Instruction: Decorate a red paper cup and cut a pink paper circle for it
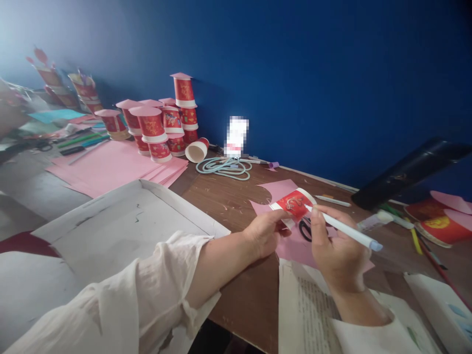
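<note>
Red paper cup [293, 204] with a dragon-like print: on its side, above cut pink paper [295, 250], between both hands. Cup is the landmark, going left to right.

Risks, my read:
- Far left of cup: stacked red cups [148, 125] with pink tops look light. Pink sheets [106, 164] run under the front ones; tugging those could topple them.
- Left and nearer: white paper tray [125, 226] by the left forearm. Elbow drift could shove it.
- Cup itself: thin wall likely dents if squeezed. Hold too slack and it rolls, pen skids, stray mark.
- Just on cup's near side: black-handled scissors [301, 230] close to the right hand; a slip could knock them.

Grip:
- Left hand [263, 236]: at cup's left end, holding it, thumb on the near side, other fingers mostly hidden. Gap is just what the cup fills; pressure can't tell.
- Right hand [335, 250]: just right of cup, narrow thumb-and-finger pinch on a white pen [346, 229]. Tip is at the print; touching or just short, can't tell.
</note>
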The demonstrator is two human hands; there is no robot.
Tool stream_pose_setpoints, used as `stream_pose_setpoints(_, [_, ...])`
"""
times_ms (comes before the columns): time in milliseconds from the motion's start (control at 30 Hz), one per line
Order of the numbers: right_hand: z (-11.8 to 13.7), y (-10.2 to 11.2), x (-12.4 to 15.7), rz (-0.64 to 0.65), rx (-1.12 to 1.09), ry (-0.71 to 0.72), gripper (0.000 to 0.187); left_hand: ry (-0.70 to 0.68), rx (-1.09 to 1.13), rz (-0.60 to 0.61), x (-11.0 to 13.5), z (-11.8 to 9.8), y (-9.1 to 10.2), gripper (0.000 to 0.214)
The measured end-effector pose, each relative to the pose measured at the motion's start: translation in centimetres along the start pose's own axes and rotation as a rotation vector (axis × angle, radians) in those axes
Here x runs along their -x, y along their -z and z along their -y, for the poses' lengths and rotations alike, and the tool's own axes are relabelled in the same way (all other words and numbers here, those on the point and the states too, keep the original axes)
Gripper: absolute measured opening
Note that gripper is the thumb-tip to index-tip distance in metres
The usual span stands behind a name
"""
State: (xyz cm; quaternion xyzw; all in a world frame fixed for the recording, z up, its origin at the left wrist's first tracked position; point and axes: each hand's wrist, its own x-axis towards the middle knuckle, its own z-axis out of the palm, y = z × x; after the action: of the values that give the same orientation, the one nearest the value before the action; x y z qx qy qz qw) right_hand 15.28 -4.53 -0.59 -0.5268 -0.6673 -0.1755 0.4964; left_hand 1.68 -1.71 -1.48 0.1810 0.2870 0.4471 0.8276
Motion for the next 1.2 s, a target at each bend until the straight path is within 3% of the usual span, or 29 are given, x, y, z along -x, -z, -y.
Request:
stream_pose_setpoints(600, [0.1, -0.3, 0.3, -0.012, -0.044, -0.016, 0.019, 0.001, 0.055, -0.053, 0.1, -0.3, -0.4, 0.016])
stream_pose_setpoints(900, [-0.7, 0.2, -0.1, -0.126, -0.067, -0.085, 0.021, 0.059, 0.122, -0.068, 0.0, -0.3, -0.3, 0.014])
stream_pose_setpoints(1200, [-0.7, 0.2, -0.3, -0.105, -0.025, -0.048, 0.02, 0.087, 0.089, -0.104, 0.2, -0.5, -0.6, 0.013])
